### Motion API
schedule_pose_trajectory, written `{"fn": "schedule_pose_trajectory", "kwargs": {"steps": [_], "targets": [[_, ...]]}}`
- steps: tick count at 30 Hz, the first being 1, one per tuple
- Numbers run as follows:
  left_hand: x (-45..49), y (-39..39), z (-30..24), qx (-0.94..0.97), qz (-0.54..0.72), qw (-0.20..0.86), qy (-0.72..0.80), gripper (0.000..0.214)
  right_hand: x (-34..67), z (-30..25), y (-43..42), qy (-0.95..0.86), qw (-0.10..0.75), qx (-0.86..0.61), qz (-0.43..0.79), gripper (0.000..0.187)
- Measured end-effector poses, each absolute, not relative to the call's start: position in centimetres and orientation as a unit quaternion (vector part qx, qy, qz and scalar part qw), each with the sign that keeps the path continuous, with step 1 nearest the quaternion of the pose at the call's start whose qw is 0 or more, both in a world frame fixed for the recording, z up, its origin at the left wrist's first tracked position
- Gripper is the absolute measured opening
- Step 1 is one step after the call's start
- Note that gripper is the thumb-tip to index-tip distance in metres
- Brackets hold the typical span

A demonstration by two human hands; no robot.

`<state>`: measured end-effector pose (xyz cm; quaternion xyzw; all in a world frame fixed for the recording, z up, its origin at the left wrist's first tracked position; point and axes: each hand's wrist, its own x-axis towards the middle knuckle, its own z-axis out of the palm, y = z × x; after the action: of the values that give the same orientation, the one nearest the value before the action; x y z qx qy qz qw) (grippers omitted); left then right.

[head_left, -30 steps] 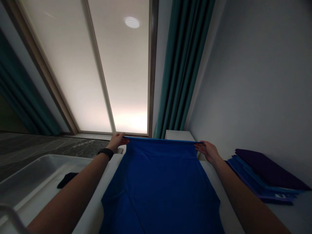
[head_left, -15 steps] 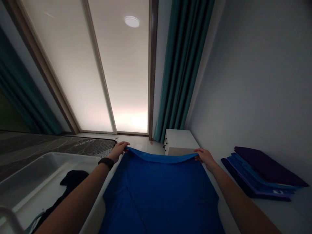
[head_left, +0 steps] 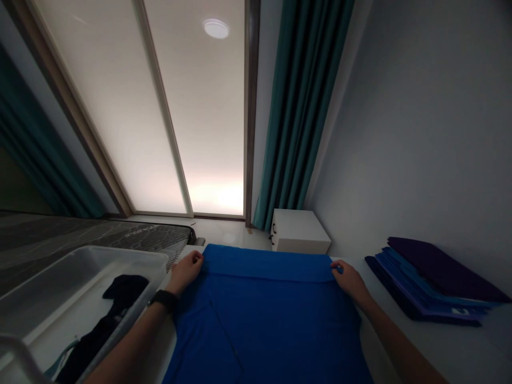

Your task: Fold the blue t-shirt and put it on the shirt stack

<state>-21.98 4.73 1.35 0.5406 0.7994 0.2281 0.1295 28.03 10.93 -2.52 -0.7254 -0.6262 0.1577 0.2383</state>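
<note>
A wide blue cloth [head_left: 276, 325] lies spread on the white table in front of me, its far end turned over into a flat band. A dark diagonal line, a seam or crease, runs across its left part. My left hand [head_left: 186, 273], with a black band on the wrist, is closed in a pinch at the left end of the folded band. At the right end, my right hand [head_left: 349, 278] also pinches the cloth's edge between thumb and fingers. The near end of the cloth runs out of view.
To the left stands a clear plastic tub [head_left: 92, 253] with dark clothing [head_left: 124, 290] inside. A stack of folded purple and blue cloths [head_left: 444, 277] lies at the right by the wall. Beyond the table are a white cabinet [head_left: 298, 226], a mattress [head_left: 120, 232] and a teal curtain [head_left: 304, 106].
Both hands have come down and slightly nearer with the cloth's far edge. The edge, which sagged between them, now lies flat as a wider, straight folded band.
</note>
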Motion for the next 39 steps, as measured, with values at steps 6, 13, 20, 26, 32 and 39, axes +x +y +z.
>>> {"fn": "schedule_pose_trajectory", "kwargs": {"steps": [6,13,20,26,32,39], "targets": [[-21.1,4.4,1.4,0.547,0.197,0.091,0.808,0.025,27.8,-2.6,11.0,-0.649,0.203,-0.723,0.123,0.032],[-22.6,3.8,0.9,0.560,0.218,0.117,0.791,0.024,28.7,-2.3,9.7,-0.667,0.207,-0.702,0.136,0.031],[-22.6,3.2,0.3,0.547,0.233,0.097,0.798,0.026,28.7,-2.6,9.0,-0.678,0.212,-0.690,0.136,0.035],[-22.9,2.5,0.5,0.550,0.216,0.101,0.801,0.024,29.4,-2.7,8.3,-0.678,0.211,-0.688,0.150,0.035],[-21.9,1.7,0.9,0.610,0.147,0.019,0.779,0.031,28.3,-1.9,7.4,-0.711,0.138,-0.689,0.026,0.037],[-17.6,-0.3,0.9,0.735,0.136,-0.012,0.664,0.047,21.9,-0.6,4.2,-0.781,0.097,-0.617,0.008,0.052]]}}
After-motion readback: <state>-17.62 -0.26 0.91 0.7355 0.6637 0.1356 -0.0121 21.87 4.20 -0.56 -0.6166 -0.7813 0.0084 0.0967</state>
